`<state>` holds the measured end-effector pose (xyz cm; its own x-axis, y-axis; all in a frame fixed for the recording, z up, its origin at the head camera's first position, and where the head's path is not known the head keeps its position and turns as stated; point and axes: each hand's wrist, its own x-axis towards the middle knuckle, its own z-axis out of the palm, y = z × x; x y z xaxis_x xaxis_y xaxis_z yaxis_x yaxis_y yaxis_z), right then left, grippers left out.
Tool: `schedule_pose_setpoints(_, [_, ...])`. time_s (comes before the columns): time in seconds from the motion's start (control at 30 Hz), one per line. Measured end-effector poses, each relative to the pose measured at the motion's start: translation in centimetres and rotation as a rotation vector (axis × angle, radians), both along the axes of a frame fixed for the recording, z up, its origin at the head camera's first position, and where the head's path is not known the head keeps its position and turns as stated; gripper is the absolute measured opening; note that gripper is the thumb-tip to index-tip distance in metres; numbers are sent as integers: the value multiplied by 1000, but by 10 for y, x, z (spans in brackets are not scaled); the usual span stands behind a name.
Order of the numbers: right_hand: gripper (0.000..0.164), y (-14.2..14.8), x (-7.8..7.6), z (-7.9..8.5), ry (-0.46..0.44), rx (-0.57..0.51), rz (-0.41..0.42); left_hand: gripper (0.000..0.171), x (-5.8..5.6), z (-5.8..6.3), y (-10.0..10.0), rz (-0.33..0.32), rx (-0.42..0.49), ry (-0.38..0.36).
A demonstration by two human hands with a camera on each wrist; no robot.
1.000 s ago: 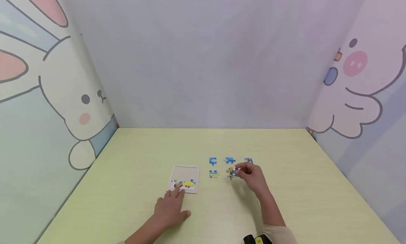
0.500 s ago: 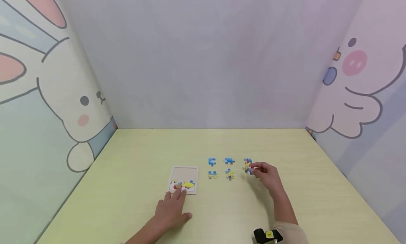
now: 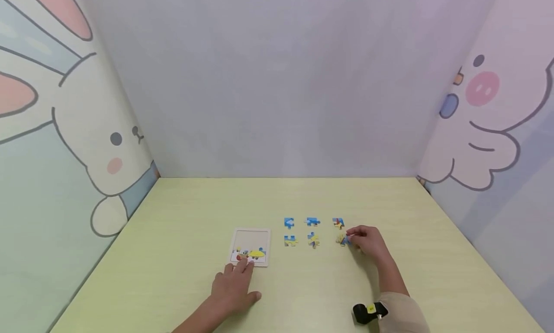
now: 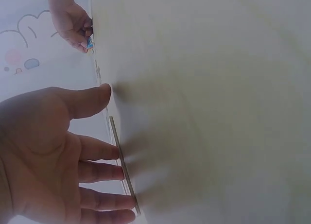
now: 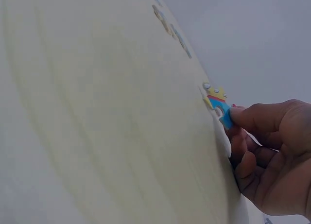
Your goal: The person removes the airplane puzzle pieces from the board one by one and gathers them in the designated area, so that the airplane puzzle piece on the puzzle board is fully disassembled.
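Note:
My right hand (image 3: 368,241) pinches a jigsaw piece (image 5: 219,105), blue and yellow with a red stripe, between thumb and fingers, low at the tabletop. In the head view that spot is at the right end of the nearer row of pieces. My left hand (image 3: 232,287) lies with fingers stretched out, fingertips on the near edge of a pale puzzle tray (image 3: 269,246). Along the tray's bottom sits a picture strip (image 3: 256,253) with a yellow shape; the upper part shows bare board. From the left wrist view, the thumb of the left hand (image 4: 43,151) stands apart from its fingers.
Beyond the held piece lie a blue piece (image 3: 289,223), another blue piece (image 3: 312,222) and a blue-and-red piece (image 3: 338,223). Closer in are a yellow-blue piece (image 3: 290,241) and a yellow piece (image 3: 313,240). Grey and cartoon-printed walls enclose the table (image 3: 195,208).
My right hand has moved right from beside the nearer row's middle piece, then slightly back toward me, with a piece in its fingers. The left hand stays on the tray.

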<state>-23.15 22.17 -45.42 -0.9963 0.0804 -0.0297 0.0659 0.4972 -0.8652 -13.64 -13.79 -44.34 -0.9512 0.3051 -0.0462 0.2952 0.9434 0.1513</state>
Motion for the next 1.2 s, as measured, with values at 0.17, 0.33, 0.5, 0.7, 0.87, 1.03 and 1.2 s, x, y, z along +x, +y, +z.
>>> schedule_pose_setpoints(0.17, [13,0,-4,-2,-42,53,0,71,2,2,2,26,22,-6])
schedule_pose_setpoints(0.33, [14,-1,-4,-2,-59,93,-2,71,3,2,3,39,33,-14])
schedule_pose_setpoints(0.5, [14,-2,-4,-3,-53,120,-13,71,3,1,3,46,43,-26])
schedule_pose_setpoints(0.7, [17,-5,-2,-4,-48,97,-23,72,4,0,2,49,30,-26])
schedule_pose_setpoints(0.87, [24,-10,5,-2,16,88,-53,71,5,0,1,55,30,-21])
schedule_pose_setpoints(1.03, [26,-25,7,5,67,7,-54,72,5,2,2,61,41,-27])
schedule_pose_setpoints(1.2, [28,-42,2,13,73,-114,-11,72,4,5,4,56,58,-29])
